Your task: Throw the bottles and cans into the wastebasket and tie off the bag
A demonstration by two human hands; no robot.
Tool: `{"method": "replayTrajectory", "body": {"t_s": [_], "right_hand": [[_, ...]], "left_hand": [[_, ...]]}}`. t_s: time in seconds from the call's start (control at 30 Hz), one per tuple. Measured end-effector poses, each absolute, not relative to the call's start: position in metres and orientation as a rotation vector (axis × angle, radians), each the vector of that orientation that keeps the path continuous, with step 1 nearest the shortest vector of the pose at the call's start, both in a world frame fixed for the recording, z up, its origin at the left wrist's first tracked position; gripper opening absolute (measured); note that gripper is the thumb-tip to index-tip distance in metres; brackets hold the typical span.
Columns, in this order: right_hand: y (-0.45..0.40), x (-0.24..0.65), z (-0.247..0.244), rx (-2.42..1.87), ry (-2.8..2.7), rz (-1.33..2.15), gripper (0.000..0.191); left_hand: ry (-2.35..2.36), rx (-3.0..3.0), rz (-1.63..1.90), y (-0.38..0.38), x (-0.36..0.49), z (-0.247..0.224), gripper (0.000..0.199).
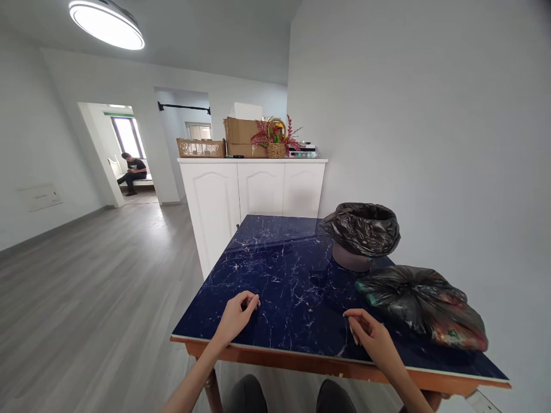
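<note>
My left hand [237,314] rests at the near edge of a dark blue, marble-patterned tabletop [275,269], its fingers loosely bent and nothing in it. On the right, my right hand [369,332] also lies over the near edge, fingers slightly curled and apart, holding nothing. Closest to it is a knotted black plastic bag [419,304], with red and green contents showing through. Behind that bag stands a bin [350,258] lined with a black garbage bag [365,229], whose mouth is open and folded over the rim.
A white cabinet [260,186] stands beyond the table, carrying cardboard boxes [246,137] and a wicker flower basket [276,149]. The wall [430,143] runs along the right side. Through a doorway at far left, a person [132,172] sits.
</note>
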State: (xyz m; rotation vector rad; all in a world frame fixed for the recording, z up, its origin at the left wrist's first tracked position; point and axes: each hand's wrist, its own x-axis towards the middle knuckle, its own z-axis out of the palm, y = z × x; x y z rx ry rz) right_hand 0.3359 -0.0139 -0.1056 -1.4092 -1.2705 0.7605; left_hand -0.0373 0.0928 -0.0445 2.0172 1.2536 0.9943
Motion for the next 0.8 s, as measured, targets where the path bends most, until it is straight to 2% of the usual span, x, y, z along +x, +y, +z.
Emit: {"method": "replayTrajectory", "body": {"t_s": [0.17,0.53,0.8], "right_hand": [[-0.012,0.335,-0.105,-1.411,-1.261,0.761,0.056],[-0.008,0.339,-0.116,-1.438,-1.250,0.753,0.047],[-0.011,0.339,-0.112,-1.489,-1.272,0.784,0.051]], "left_hand": [[1.261,2.005,1.006,0.091,-0.035,-0.035,0.046],[1.316,1.947,1.016,0.095,-0.035,-0.035,0.049],[1.315,1.935,1.015,0.095,-0.035,-0.034,0.046]]}}
